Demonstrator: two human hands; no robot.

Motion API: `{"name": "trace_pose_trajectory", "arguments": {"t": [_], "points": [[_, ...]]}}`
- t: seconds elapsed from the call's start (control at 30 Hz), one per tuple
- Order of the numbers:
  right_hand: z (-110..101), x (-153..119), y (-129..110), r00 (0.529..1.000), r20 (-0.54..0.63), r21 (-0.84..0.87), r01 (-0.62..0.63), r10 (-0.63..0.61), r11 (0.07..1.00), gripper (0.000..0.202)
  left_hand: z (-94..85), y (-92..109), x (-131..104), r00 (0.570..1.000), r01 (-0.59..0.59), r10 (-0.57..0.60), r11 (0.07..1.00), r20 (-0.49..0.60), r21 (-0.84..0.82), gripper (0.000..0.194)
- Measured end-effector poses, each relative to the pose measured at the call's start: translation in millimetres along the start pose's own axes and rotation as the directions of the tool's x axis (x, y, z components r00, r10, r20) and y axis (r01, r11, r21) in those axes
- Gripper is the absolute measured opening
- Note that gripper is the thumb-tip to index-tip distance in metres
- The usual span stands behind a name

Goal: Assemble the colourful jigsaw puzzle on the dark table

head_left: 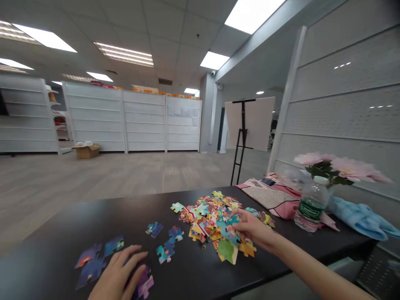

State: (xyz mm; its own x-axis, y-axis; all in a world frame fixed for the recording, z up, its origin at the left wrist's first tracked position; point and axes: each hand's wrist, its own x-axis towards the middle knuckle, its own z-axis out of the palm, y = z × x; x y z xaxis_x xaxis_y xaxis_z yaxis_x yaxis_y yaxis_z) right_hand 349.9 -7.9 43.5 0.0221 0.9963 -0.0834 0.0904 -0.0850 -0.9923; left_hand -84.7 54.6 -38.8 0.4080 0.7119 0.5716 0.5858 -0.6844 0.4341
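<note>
A heap of colourful jigsaw pieces [208, 214] lies on the dark table [187, 279]. At the heap's right side is my right hand [246, 227], thumb and fingers closed at a teal piece; whether it grips the piece is hard to tell. My left hand [121, 271] rests at the near left with fingers spread, partly over a purple piece [145, 283]. Dark blue pieces [90, 264] lie left of it, and a blue piece [114, 246] is just beyond. Between the hands are joined blue and teal pieces [168, 246] and a separate blue piece [154, 229].
On the table's right stand a water bottle [311, 206] with a green label and pink flowers [350, 166]. Beside them lie a pink patterned cloth [275, 196] and a blue cloth [362, 214]. An easel [242, 141] stands beyond the table.
</note>
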Motion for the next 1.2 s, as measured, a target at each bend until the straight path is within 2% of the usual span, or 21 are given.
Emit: {"name": "trace_pose_trajectory", "arguments": {"t": [0.07, 0.1, 0.13, 0.2, 0.23, 0.3, 0.37, 0.47, 0.57, 0.73, 0.83, 0.9, 1.0, 1.1, 1.2], "points": [[38, 4, -2, 0.998, 0.059, 0.065, 0.020, -0.023, 0.998, 0.053, -5.6, 30, 12, 0.988, 0.147, -0.153, 0.977, -0.025, -0.152, 0.030], [60, 6, -3, 0.995, 0.093, 0.101, 0.028, -0.037, 0.994, 0.052, -4.6, 45, 18, 0.975, 0.216, -0.224, 0.940, 0.001, -0.263, 0.030], [82, 9, -3, 0.990, 0.132, 0.134, 0.030, -0.048, 0.991, 0.052, -1.3, 58, 24, 0.962, 0.268, -0.270, 0.883, 0.050, -0.384, 0.030], [124, 17, -1, 0.977, 0.207, 0.176, 0.023, -0.060, 0.984, 0.051, 8.9, 73, 34, 0.946, 0.311, -0.294, 0.704, 0.136, -0.638, 0.035], [142, 23, 1, 0.968, 0.241, 0.186, 0.019, -0.065, 0.982, 0.051, 13.6, 75, 37, 0.941, 0.321, -0.295, 0.611, 0.168, -0.724, 0.037], [170, 38, 6, 0.952, 0.297, 0.173, 0.027, -0.078, 0.985, 0.053, 18.4, 68, 38, 0.923, 0.344, -0.335, 0.494, 0.191, -0.799, 0.033], [184, 58, 11, 0.940, 0.326, 0.123, 0.067, -0.104, 0.990, 0.053, 15.4, 52, 36, 0.906, 0.337, -0.401, 0.489, 0.136, -0.804, 0.031], [188, 86, 17, 0.946, 0.293, 0.013, 0.141, -0.139, 0.990, 0.052, 3.1, 25, 29, 0.882, 0.343, -0.468, 0.569, 0.049, -0.747, 0.026], [182, 97, 20, 0.955, 0.243, -0.120, 0.204, -0.171, 0.971, 0.048, -6.4, 10, 24, 0.881, 0.365, -0.472, 0.632, 0.034, -0.684, 0.023], [172, 85, 17, 0.926, 0.253, -0.357, 0.357, -0.279, 0.863, 0.042, -15.8, 17, 22, 0.904, 0.369, -0.427, 0.756, 0.021, -0.541, 0.025], [171, 78, 14, 0.920, 0.257, -0.444, 0.384, -0.296, 0.809, 0.038, -23.3, 28, 22, 0.926, 0.360, -0.375, 0.833, 0.050, -0.421, 0.031], [173, 76, 12, 0.924, 0.268, -0.438, 0.368, -0.272, 0.820, 0.038, -28.2, 33, 21, 0.935, 0.347, -0.346, 0.858, 0.074, -0.380, 0.033], [178, 74, 11, 0.921, 0.325, -0.337, 0.324, -0.214, 0.884, 0.038, -34.8, 37, 19, 0.950, 0.311, -0.293, 0.887, 0.105, -0.341, 0.028], [182, 74, 12, 0.905, 0.388, -0.219, 0.273, -0.173, 0.937, 0.036, -39.2, 42, 18, 0.965, 0.236, -0.189, 0.927, 0.182, -0.290, 0.023], [183, 76, 14, 0.906, 0.395, -0.152, 0.230, -0.154, 0.961, 0.036, -36.0, 50, 17, 0.965, 0.148, -0.080, 0.951, 0.248, -0.270, 0.024]]}}
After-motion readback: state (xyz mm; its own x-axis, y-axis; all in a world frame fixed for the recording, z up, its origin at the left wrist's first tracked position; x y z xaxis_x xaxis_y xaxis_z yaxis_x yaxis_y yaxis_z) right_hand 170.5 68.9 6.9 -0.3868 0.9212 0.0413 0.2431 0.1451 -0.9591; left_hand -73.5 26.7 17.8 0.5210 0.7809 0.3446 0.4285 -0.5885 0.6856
